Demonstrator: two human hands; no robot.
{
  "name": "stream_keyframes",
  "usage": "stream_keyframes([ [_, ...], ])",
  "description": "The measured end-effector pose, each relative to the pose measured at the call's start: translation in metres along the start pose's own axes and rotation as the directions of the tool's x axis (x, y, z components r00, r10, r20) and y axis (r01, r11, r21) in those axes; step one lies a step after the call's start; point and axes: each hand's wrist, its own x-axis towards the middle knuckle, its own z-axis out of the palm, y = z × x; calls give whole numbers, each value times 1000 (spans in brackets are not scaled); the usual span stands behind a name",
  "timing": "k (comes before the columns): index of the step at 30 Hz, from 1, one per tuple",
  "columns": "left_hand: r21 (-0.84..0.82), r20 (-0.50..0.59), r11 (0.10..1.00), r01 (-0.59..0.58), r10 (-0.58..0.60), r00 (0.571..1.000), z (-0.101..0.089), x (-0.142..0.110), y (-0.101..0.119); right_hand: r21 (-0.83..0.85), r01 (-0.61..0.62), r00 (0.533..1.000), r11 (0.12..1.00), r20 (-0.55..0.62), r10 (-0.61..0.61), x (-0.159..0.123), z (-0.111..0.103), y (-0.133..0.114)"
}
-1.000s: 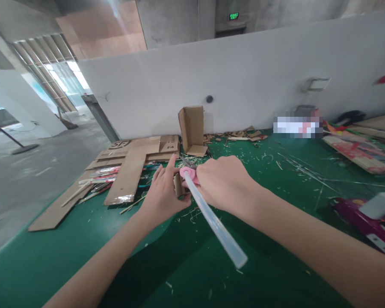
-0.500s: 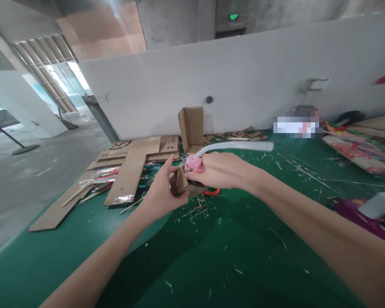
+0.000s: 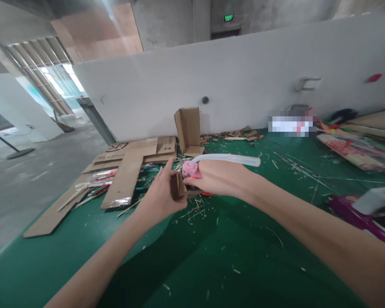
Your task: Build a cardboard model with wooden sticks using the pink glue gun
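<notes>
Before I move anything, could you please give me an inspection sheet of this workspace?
Surface: green tabletop, strewn with thin shavings.
Things in hand: small folded cardboard piece; pink tool with translucent stick.
Clutter: flat cardboard at left, upright folded cardboard near the wall, scraps beside it.
Hands: left hand grips the small piece; right hand holds the pink tool close by.
Cables: nothing seen for certain.
Surroundings: exit sign beyond the wall.

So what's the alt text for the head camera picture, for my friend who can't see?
A person's left hand holds a small folded cardboard piece and the right hand grips a pink tool with a whitish stick, over a green table. Flat cardboard lies left.
</notes>
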Motion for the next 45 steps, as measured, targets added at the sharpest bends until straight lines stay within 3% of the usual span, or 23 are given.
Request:
stream_keyframes([
  [10, 4, 57, 996, 87, -87, 995, -7, 1, 5, -55, -47, 999, 997, -11, 47, -1, -3, 4],
  [15, -26, 27, 994, 110, -109, 994, -4, 1, 0, -116, -76, 997, 990, -10, 76, -3, -6, 9],
  [22, -39, -58, 998, 43, -46, 997, 2, 0, -10, 77, -2, 999, 997, -45, 6, -7, -11, 16],
  [28, -49, -52, 994, 95, -98, 994, 0, -1, -7, 156, -24, 1000, 987, 4, 24, -8, -13, 20],
  [33, -63, -43, 992, 105, -108, 993, -3, -2, -2, 113, 38, 999, 993, -24, -36, -5, -7, 16],
  [42, -59, -88, 996, 74, -79, 993, 1, -1, -6, -61, -83, 994, 995, -73, 78, -13, -8, 8],
  [45, -57, -104, 997, 50, -55, 993, 2, -1, -6, -28, -89, 994, 996, -61, 88, -16, -10, 11],
])
